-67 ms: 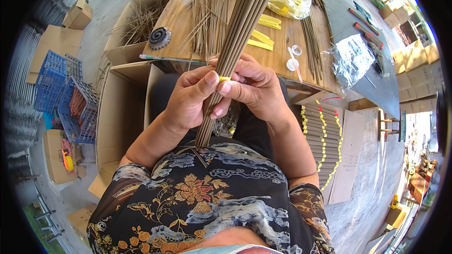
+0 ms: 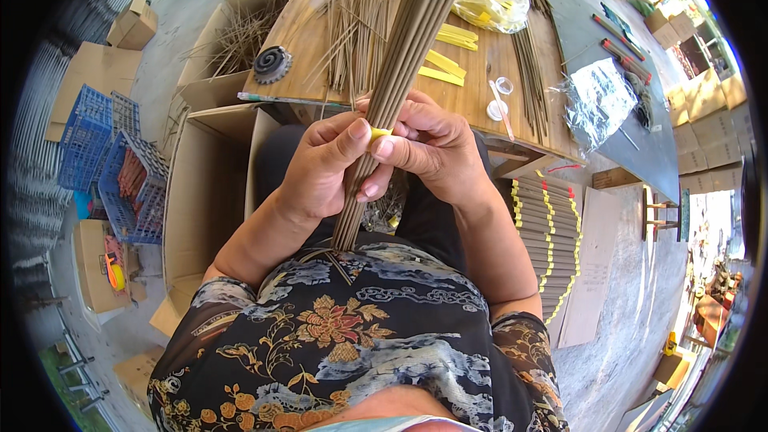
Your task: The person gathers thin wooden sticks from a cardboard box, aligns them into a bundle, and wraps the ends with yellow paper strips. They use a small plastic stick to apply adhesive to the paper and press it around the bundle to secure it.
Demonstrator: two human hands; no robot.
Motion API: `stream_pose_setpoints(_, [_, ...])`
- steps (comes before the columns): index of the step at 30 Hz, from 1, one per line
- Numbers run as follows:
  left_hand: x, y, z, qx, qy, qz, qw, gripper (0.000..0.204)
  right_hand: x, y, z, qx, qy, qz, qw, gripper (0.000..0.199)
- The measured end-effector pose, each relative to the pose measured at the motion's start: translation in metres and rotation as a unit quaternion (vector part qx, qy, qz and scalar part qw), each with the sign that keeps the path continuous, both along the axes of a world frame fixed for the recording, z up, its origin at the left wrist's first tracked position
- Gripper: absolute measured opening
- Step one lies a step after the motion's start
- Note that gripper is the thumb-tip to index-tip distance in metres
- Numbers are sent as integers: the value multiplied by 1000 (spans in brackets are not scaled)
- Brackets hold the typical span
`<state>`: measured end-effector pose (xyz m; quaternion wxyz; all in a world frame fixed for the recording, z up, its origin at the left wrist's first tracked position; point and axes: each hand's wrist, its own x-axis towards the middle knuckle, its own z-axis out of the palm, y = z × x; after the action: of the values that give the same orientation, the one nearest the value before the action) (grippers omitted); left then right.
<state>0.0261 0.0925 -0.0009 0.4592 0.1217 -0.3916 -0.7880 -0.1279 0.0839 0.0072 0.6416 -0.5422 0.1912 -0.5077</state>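
Observation:
A long bundle of brown incense sticks [image 2: 412, 40] slants up and away from my lap, its lower end against my shirt. A narrow yellow paper band [image 2: 380, 134] lies across its front, between my two thumbs. My left hand [image 2: 324, 164] is closed round the bundle from the left, thumb tip at the band. From the other side my right hand [image 2: 436, 148] is closed on it, thumb pressing the band's right end and fingers curled behind the sticks. The sticks hide some fingers and the back of the band.
Ahead, a wooden table [image 2: 300, 40] bears loose sticks [image 2: 358, 32], yellow paper strips [image 2: 442, 72], a plastic bag [image 2: 496, 4] and a small open pot [image 2: 496, 110]. Cardboard boxes [image 2: 210, 192] and blue crates [image 2: 132, 192] stand left. Banded incense bundles [image 2: 548, 232] lie right.

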Motion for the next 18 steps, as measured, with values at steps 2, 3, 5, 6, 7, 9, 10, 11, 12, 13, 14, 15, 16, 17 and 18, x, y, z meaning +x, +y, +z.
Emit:
stream_pose_setpoints(2, [1, -1, 2, 23, 0, -15, 1000, 37, 0, -3, -3, -11, 13, -7, 1000, 26])
stream_pose_setpoints(3, [2, 0, 3, 32, 0, -15, 999, 37, 0, -5, -5, -20, 21, -10, 1000, 26])
stream_pose_setpoints(5, [1, 0, 5, 49, 0, -14, 999, 38, -1, -8, -8, -40, 37, -11, 998, 26])
stream_pose_setpoints(6, [2, 0, 5, 49, 4, -16, 999, 38, -2, -10, -9, -49, 46, -8, 998, 26])
stream_pose_setpoints(7, [1, 0, 4, 49, 7, -20, 999, 39, -3, -11, -9, -59, 56, -6, 997, 25])
stream_pose_setpoints(9, [0, -1, 1, 54, 18, -32, 998, 39, -5, -11, -10, -75, 71, -18, 994, 24])
stream_pose_setpoints(10, [2, -2, -2, 60, 27, -40, 997, 39, -5, -12, -10, -82, 80, -21, 993, 24])
stream_pose_setpoints(11, [3, -2, -4, 65, 36, -47, 996, 39, -7, -11, -8, -78, 85, -17, 993, 23])
stream_pose_setpoints(12, [2, -3, -3, 64, 35, -44, 996, 40, -8, -10, -6, -74, 89, -13, 993, 23])
stream_pose_setpoints(13, [2, -3, -3, 63, 35, -41, 997, 40, -10, -10, -4, -69, 93, -10, 993, 22])
stream_pose_setpoints(14, [1, -3, -3, 62, 34, -39, 997, 40, -11, -9, -4, -38, 76, 12, 996, 22])
stream_pose_setpoints(15, [2, -4, -2, 48, 23, -33, 998, 39, -13, -8, -3, -7, 58, 33, 998, 22])
stream_pose_setpoints(16, [2, -5, -1, 36, 10, -28, 999, 39, -13, -7, -1, 27, 39, 54, 997, 22])
stream_pose_setpoints(17, [3, -5, -1, 23, -3, -23, 999, 39, -11, -5, 3, 56, 28, 64, 996, 22])
stream_pose_setpoints(18, [2, -5, -2, 26, 0, -22, 999, 38, -8, -3, 9, 84, 16, 75, 993, 23])
